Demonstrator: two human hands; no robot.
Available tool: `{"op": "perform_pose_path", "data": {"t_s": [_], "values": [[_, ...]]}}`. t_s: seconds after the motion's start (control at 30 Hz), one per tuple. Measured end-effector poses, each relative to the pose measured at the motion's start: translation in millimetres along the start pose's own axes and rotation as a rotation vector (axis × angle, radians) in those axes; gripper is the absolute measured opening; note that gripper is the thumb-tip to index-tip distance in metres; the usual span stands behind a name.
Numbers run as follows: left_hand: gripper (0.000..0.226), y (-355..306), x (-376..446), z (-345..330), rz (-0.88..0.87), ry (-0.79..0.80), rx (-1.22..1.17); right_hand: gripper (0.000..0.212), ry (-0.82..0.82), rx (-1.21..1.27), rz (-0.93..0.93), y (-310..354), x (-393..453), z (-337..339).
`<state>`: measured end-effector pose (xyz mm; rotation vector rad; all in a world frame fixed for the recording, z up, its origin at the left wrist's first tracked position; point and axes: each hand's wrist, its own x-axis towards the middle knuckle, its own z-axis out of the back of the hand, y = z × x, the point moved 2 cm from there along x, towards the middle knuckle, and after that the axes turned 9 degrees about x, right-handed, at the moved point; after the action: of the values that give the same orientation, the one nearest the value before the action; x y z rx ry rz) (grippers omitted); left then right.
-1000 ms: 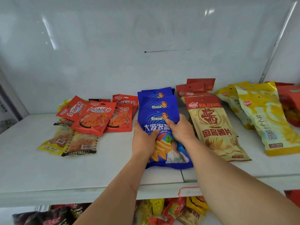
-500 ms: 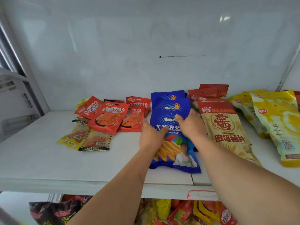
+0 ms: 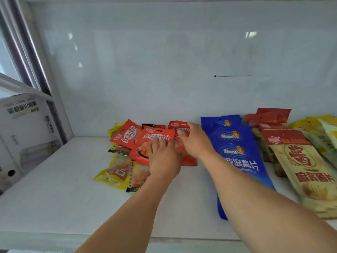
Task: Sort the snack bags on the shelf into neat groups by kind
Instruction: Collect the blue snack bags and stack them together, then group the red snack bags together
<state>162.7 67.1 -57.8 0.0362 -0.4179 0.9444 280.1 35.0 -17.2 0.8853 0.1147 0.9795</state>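
Observation:
Several small red snack bags (image 3: 127,136) lie in a loose heap at the back of the white shelf (image 3: 54,189). My left hand (image 3: 163,159) rests on the front red bag with fingers spread flat. My right hand (image 3: 194,141) reaches over the red bags further right, its fingers curled on one of them. A stack of blue chip bags (image 3: 235,143) lies just right of my right arm. Small yellow and clear packets (image 3: 116,172) lie in front of the red heap.
Tan bags with red tops (image 3: 299,161) and yellow bags (image 3: 313,128) lie to the right of the blue stack. A white wall closes the back of the shelf. A metal upright (image 3: 36,70) and a cardboard box (image 3: 23,128) stand at the left.
Both hands have left the blue chip bag stack and moved left onto the red snack bags. The view has swung left.

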Motion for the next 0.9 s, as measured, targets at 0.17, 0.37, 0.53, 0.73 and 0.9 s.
{"op": "perform_pose_path", "data": {"t_s": [0.17, 0.37, 0.53, 0.73, 0.9], "values": [[0.058, 48, 26, -8, -0.130, 0.127, 0.107, 0.098, -0.056, -0.004, -0.360, -21, 24, -54], [0.061, 73, 40, -18, -0.149, 0.236, 0.095, 0.073, -0.016, -0.106, -0.517, -16, 24, -78], [0.061, 100, 42, -16, -0.127, 0.265, 0.086, 0.065, -0.022, -0.165, -0.427, -6, 15, -101], [0.063, 137, 46, 0, -0.089, 0.321, 0.127, 0.063, 0.014, -0.143, -0.333, 13, 9, -122], [0.069, 165, 48, 13, 0.006, 0.378, 0.148, 0.058, 0.061, -0.101, -0.258, 30, 8, -142]]}}
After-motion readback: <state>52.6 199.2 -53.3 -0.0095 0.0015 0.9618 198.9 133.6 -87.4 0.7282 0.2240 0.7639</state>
